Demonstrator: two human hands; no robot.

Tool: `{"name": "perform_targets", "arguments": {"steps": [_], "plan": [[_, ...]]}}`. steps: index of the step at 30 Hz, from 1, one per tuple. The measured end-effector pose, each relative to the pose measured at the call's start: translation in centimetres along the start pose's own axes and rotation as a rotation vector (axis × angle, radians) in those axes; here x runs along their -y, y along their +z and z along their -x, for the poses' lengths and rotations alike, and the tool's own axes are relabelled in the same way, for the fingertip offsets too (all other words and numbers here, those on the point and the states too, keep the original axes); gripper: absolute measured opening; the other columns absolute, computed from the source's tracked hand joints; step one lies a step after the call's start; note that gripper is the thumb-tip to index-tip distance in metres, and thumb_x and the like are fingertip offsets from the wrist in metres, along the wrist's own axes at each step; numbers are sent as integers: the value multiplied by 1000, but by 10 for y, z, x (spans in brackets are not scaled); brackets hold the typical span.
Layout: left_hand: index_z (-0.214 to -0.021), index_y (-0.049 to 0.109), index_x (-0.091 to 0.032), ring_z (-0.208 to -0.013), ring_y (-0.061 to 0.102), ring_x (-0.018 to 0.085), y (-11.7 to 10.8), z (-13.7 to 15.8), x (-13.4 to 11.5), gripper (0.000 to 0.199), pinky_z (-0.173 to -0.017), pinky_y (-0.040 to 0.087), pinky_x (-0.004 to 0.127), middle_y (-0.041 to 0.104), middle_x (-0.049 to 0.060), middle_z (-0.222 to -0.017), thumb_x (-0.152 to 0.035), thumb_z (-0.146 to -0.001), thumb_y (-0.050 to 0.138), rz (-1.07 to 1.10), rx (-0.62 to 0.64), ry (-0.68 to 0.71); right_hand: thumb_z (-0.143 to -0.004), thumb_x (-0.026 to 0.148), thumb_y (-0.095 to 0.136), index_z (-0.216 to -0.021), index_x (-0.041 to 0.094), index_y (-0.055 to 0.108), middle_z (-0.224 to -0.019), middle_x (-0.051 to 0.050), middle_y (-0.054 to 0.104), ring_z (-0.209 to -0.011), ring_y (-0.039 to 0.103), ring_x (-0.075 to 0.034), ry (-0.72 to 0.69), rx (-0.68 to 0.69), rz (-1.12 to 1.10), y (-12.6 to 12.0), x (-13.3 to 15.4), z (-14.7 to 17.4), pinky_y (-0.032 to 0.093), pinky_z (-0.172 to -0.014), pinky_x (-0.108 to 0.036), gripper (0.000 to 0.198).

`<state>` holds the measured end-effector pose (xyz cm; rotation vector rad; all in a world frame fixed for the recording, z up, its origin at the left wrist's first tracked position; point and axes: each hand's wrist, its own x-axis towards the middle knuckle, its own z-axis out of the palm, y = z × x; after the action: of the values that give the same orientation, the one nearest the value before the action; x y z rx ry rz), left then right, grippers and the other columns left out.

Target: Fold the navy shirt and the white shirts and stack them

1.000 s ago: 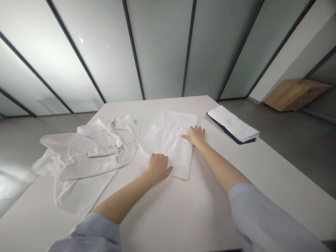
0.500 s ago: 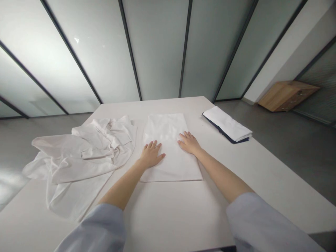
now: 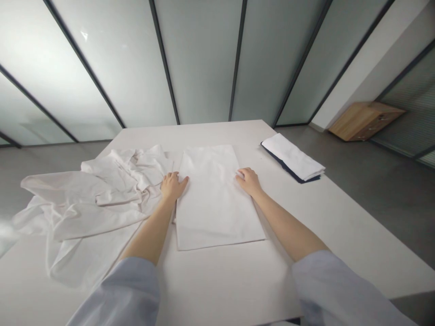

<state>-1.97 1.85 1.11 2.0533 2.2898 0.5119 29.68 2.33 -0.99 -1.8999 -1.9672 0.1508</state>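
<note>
A folded white cloth [image 3: 212, 203] lies flat on the table in front of me, a neat upright rectangle. My left hand [image 3: 171, 186] is at its left edge, thumb pointing toward the cloth and apart from the fingers, holding nothing that I can see. At the opposite edge, my right hand [image 3: 249, 182] has its fingers curled, with a bit of the cloth's border between thumb and fingers. To the left of my left hand, a large crumpled white cloth [image 3: 112, 199] lies loosely heaped.
A folded white cloth with a dark navy layer under it [image 3: 294, 158] lies at the table's right edge. The white table [image 3: 217, 280] ends before a frosted glass partition [image 3: 200, 63]. A wooden cabinet [image 3: 365, 121] stands on the floor at the far right.
Both hands were lying flat on top of the folded cloth. They have moved outward to its sides, and the right fingers have curled. The cloth's front edge now lies closer to me.
</note>
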Motion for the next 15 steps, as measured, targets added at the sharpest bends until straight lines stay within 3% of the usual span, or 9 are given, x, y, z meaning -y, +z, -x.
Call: {"name": "perform_targets", "arguments": {"steps": [4,9,15], "plan": [[-110,66,-16,-114,55,34,-1,2,-6,59,-96,43,44,63,17,-116,-63,-85,42,-57,60,-23,-88,37,46,-117,20,66,-118,-14,61,-109,54,-31,145,-17,69,-4,-3,1,41,-93,-43,39],[-106,65,-12,-115,56,33,2,0,-11,56,-98,42,41,63,19,-116,-60,-83,46,-19,116,40,-89,45,44,-109,18,69,-119,-16,60,-111,53,-33,208,30,142,-9,-1,2,39,-94,-46,42],[-112,59,-15,-112,60,29,7,-2,-8,43,-94,47,38,66,15,-115,-45,-81,57,245,193,42,-86,44,49,-109,17,65,-118,-16,62,-111,55,-34,218,60,100,-10,4,2,40,-95,-47,39]]}}
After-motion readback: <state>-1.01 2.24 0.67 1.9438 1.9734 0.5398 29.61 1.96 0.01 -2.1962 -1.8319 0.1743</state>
